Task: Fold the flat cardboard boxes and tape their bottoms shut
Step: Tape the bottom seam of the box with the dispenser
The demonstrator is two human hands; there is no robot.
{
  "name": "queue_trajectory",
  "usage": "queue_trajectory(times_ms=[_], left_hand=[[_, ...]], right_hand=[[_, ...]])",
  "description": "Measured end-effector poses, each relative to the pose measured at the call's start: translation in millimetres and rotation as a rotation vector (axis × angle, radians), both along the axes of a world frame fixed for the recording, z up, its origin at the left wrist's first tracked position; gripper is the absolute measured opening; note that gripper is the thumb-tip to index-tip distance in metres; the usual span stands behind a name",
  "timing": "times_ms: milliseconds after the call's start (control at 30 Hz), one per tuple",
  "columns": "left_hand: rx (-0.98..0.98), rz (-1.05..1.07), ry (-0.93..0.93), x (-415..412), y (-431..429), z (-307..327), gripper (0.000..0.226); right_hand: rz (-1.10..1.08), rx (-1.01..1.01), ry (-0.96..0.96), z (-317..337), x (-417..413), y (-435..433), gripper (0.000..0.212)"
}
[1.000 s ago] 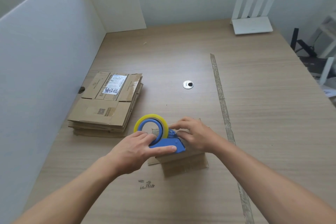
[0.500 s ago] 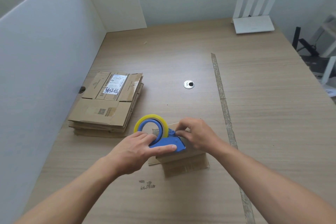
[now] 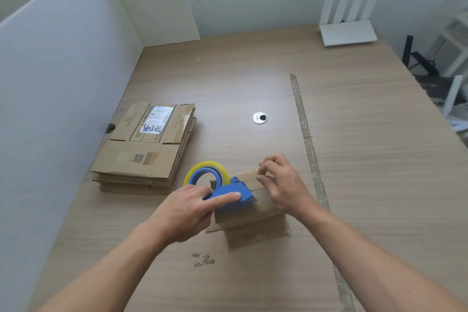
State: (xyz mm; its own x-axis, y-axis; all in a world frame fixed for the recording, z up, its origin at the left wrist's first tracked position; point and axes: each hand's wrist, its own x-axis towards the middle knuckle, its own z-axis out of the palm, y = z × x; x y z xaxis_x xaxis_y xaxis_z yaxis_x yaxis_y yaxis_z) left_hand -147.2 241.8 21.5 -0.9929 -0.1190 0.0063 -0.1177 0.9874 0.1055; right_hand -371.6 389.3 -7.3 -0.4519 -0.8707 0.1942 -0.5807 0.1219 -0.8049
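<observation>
Counter: the wood-look counter (image 3: 354,159) carries everything. The open room lies from 12 to 3 o'clock of the box, out to the white router (image 3: 348,30).
Partition: a white partition (image 3: 50,83) closes the 9 o'clock side, so there is no room to sweep there.
Stack: the stack of flat boxes (image 3: 144,149) lies at 10 o'clock of the box, near it but apart, and is not yet folded.
Box: 1 folded box (image 3: 253,220) sits near centre with its bottom flaps up. The dispenser partly hides the seam.
Left hand: the left hand (image 3: 184,213) grips the tape dispenser (image 3: 230,194). The thumb lies along the blue body and the fingers curl at the roll.
Right hand: the right hand (image 3: 286,185) has slid from the dispenser toward 1 o'clock, reaching the box's far edge. Its fingers appear to pinch the tape end (image 3: 257,169), though the clear film is hard to see.
Meaning: tape is likely being drawn over the seam, so the bottom is mid-taping and not yet sealed.
Edges: the far edge lies under the right fingertips. An old tape strip (image 3: 307,139) runs along the counter at 3 o'clock, just beside the right wrist.
</observation>
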Motion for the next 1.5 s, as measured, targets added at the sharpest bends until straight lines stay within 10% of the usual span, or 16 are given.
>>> queue_trajectory(times_ms=[400,1033,1500], left_hand=[[-0.028,0.126,-0.016,-10.3,6.9,-2.1,0.080],[-0.026,0.136,-0.074,-27.6,31.6,5.6,0.084],[-0.019,0.148,-0.104,-28.5,32.3,6.0,0.093]], right_hand=[[-0.123,0.067,0.004,-2.9,-32.3,49.1,0.013],[-0.305,-0.041,-0.954,0.4,-26.2,49.1,0.021],[-0.444,0.280,-0.590,-18.6,-31.9,37.0,0.015]])
